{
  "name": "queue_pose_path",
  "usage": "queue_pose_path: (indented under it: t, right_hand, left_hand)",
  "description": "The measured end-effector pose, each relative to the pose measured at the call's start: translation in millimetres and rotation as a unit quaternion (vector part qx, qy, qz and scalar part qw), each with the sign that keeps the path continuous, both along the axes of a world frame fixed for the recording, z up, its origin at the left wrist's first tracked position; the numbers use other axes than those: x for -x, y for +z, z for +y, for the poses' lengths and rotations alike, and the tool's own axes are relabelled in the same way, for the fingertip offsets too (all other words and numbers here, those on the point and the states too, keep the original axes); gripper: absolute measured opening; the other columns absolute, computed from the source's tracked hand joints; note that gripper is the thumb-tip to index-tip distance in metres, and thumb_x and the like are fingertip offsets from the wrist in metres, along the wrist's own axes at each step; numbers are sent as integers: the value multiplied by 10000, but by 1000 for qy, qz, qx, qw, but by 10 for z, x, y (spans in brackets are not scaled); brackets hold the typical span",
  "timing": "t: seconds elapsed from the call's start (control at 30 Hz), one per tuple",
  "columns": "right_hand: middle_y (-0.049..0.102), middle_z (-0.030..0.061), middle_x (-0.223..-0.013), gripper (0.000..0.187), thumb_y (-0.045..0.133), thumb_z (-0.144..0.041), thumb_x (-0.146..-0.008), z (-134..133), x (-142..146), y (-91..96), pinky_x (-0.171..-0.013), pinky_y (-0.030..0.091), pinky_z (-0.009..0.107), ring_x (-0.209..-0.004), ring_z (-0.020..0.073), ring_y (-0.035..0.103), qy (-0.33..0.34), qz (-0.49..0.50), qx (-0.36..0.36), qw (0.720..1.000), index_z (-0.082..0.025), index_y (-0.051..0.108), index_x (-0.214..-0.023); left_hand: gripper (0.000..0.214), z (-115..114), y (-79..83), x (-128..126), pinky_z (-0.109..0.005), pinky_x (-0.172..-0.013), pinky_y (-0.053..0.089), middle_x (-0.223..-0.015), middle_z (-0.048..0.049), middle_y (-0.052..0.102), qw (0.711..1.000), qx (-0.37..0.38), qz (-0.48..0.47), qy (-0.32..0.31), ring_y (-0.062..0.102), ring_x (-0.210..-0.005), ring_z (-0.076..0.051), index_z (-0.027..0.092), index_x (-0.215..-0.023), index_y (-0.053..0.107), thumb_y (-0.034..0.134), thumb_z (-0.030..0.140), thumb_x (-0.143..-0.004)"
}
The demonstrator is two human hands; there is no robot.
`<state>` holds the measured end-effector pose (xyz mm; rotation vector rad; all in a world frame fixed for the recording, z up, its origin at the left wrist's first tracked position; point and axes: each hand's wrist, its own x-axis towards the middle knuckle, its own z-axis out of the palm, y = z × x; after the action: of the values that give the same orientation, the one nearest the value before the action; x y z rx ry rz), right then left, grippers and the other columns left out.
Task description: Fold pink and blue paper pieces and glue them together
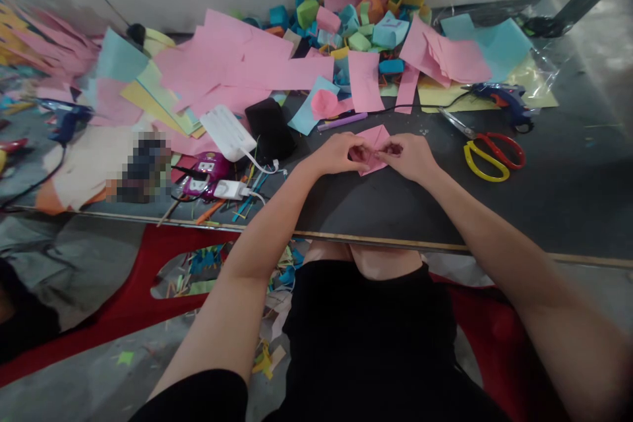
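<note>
A small sheet of pink paper point(380, 134) with crease lines lies on the dark table in front of me. From its left side my left hand point(342, 153) grips it, fingers curled in. My right hand point(409, 154) pinches the paper near its middle and right edge. The fingertips of both hands almost meet over the sheet and hide part of it. Just behind lie a purple pen point(342, 121) and a rolled pink paper piece point(324, 104). Scissors point(494, 157) with red and yellow handles rest to the right of my right hand.
Folded paper pieces point(356, 23) in many colours are heaped at the back beside pink sheets point(232, 56). Glue guns point(509, 100) lie at the right and far left. A white power bank point(228, 132), black phone point(270, 128) and purple socket point(205, 171) are at the left.
</note>
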<state>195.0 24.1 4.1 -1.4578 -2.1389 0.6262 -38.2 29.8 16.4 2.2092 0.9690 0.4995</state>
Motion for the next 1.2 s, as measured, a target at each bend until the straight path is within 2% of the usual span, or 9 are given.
queue_pose_path:
  t: [0.3,0.43,0.7,0.8,1.0,1.1,1.2]
  right_hand:
    - [777,44,-838,57,766,-255,-849,-10,35,26,-682,395,319,-755,186,644,-11,-29,1,1000,-213,797,-828]
    - [768,47,-833,71,762,-272,-859,-10,41,16,-687,405,327,-751,188,643,-12,-22,6,1000,-214,788,-825]
    - [764,50,-819,104,770,-308,-860,0,9,-21,-703,422,337,-758,195,640,-6,-10,-5,1000,-218,778,-806]
    - [753,50,-807,117,773,-320,-863,4,19,-14,-693,408,335,-744,191,630,-8,-11,-1,1000,-215,775,-809]
    - [724,27,-781,89,806,-231,-831,5,97,17,-703,396,318,-732,174,619,-40,-14,22,999,-210,733,-784]
    - [732,26,-776,67,810,-248,-826,-3,109,17,-696,407,313,-721,175,622,-41,2,19,999,-214,752,-832]
    - [741,24,-776,92,808,-295,-822,-10,91,5,-687,421,312,-710,176,624,-40,18,11,999,-222,770,-865]
  left_hand:
    - [338,11,0,1,-360,-865,539,-979,-67,792,1000,-10,21,5,694,-965,-216,200,-1108,790,790,293,-783]
    - [355,11,-1,-7,-346,-855,549,-959,-63,790,1000,5,11,2,705,-948,-209,189,-1092,783,819,284,-752]
    - [350,12,-24,-16,-352,-853,544,-947,-64,795,1000,-19,12,7,703,-943,-214,200,-1079,789,840,312,-752]
    - [355,21,-24,-15,-349,-862,549,-943,-60,792,1000,-13,9,4,702,-943,-211,193,-1068,788,852,321,-743]
    - [424,67,-56,20,-313,-810,579,-949,-52,788,999,37,-26,-3,713,-868,-175,189,-1085,785,891,322,-696]
    - [410,63,-56,28,-320,-809,580,-951,-58,787,999,30,-21,8,713,-863,-177,184,-1053,781,904,328,-689]
    - [479,54,-46,25,-333,-821,577,-989,-69,791,999,22,-14,19,714,-880,-189,183,-1111,774,918,319,-675]
